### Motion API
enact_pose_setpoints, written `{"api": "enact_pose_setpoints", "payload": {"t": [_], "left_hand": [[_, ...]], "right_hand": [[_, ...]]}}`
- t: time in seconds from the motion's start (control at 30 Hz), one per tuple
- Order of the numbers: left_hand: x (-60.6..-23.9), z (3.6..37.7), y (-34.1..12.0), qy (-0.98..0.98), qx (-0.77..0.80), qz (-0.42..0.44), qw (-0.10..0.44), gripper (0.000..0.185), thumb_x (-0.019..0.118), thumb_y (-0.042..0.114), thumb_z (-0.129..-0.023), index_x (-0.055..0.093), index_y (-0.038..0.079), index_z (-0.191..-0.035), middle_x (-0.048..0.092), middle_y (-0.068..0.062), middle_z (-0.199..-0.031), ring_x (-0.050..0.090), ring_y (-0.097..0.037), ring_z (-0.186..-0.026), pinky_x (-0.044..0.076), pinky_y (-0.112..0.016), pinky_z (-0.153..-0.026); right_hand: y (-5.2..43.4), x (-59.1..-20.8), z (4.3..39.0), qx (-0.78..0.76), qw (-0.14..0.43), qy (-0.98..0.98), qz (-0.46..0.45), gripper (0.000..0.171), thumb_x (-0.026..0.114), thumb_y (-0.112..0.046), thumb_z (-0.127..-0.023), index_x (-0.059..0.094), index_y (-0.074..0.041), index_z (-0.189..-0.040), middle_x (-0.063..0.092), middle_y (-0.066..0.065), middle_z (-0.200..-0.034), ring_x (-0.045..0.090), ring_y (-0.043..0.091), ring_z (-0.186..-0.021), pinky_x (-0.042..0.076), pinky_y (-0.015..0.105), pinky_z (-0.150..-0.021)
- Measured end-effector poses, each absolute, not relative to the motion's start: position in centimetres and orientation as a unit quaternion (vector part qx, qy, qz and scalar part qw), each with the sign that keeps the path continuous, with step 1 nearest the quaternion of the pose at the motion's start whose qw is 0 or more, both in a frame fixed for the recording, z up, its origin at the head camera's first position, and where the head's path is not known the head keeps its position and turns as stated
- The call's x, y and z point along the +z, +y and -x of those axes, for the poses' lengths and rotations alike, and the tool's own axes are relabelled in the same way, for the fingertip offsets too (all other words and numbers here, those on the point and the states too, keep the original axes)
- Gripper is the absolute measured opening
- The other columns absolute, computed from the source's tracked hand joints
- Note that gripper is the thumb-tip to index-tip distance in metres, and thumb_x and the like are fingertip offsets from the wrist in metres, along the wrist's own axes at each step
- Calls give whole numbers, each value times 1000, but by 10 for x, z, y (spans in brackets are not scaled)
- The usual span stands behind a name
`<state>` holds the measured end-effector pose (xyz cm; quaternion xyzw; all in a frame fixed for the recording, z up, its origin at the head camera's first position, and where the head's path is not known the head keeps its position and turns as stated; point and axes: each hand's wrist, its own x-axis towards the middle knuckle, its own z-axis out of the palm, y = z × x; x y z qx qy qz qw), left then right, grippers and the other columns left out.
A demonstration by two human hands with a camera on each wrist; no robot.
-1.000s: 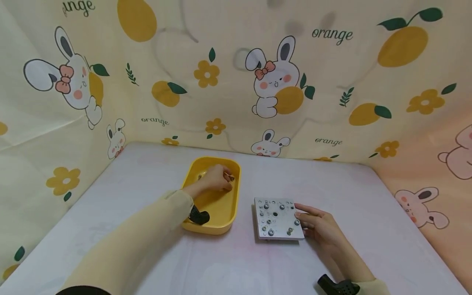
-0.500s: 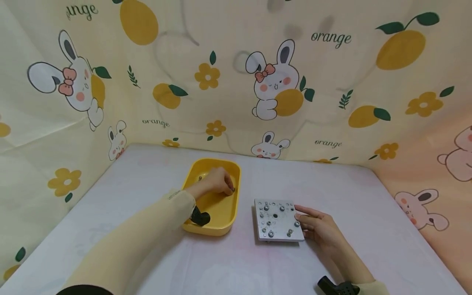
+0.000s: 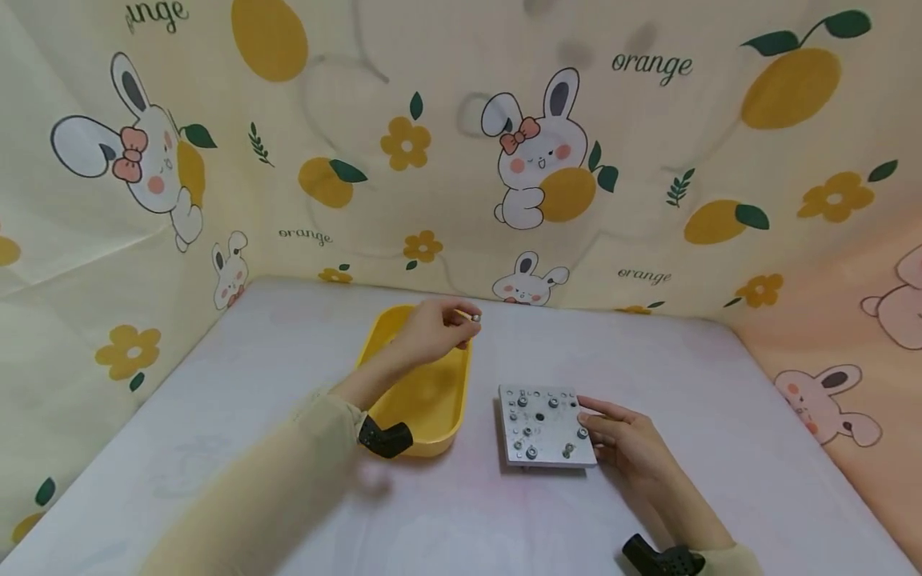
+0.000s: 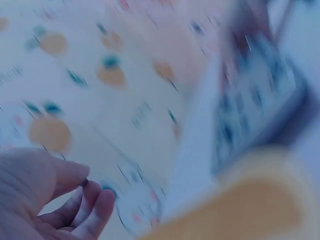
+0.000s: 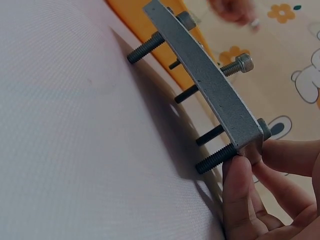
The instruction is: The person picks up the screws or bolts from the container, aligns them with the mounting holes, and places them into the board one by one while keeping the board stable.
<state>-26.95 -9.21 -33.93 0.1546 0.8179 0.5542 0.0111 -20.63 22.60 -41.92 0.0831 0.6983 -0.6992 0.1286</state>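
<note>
Now: bolt lifted, plate steadied

Above the yellow tray (image 3: 382, 340) my left hand (image 3: 430, 330) pinches a small bolt (image 3: 476, 318) between thumb and fingertips. My right hand (image 3: 625, 440) grips the right edge of the metal plate (image 3: 543, 424), standing on its screws on the bench (image 3: 691, 376).

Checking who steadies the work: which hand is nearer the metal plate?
Right. The right hand grips the metal plate at its edge; the left hand is up over the yellow tray, pinching a small screw.

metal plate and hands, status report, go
Left hand pinches a small screw above the yellow tray. Right hand grips the metal plate by its edge. Nothing between them.
</note>
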Motion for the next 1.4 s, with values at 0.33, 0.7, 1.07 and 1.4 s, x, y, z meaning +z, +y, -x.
{"api": "enact_pose_setpoints", "payload": {"t": [0.33, 0.7, 1.07, 1.4], "left_hand": [[-348, 212, -28, 794, 565, -218, -55, 15, 77, 11, -85, 70, 10, -98, 67, 7, -87, 63, -7, -80, 53, -22, -74], [-400, 201, 10, 811, 549, -182, -84, 15, 78, 4, -80, 70, 9, -91, 67, 7, -82, 60, -7, -77, 49, -22, -72], [-410, 197, 18, 856, 487, -123, -126, 15, 82, 16, -77, 74, 19, -90, 66, 16, -83, 51, -13, -94, 29, -39, -81], [-418, 202, 15, 846, 501, -130, -125, 15, 84, 20, -77, 76, 21, -89, 67, 19, -82, 53, -8, -97, 37, -41, -88]], "right_hand": [[226, -417, 211, -689, 133, 707, -87, 59, 73, -18, -90, 51, -3, -142, 67, 6, -114, 65, 19, -87, 53, 31, -71], [226, -415, 209, -687, 132, 710, -79, 60, 73, -19, -90, 50, -2, -143, 67, 6, -115, 65, 18, -87, 53, 31, -70], [229, -418, 206, -697, 136, 700, -79, 60, 73, -16, -90, 49, 0, -142, 68, 6, -113, 66, 17, -86, 54, 30, -70], [228, -417, 205, -699, 138, 698, -75, 59, 72, -15, -90, 49, 1, -142, 69, 6, -109, 67, 16, -84, 54, 29, -68]]}}
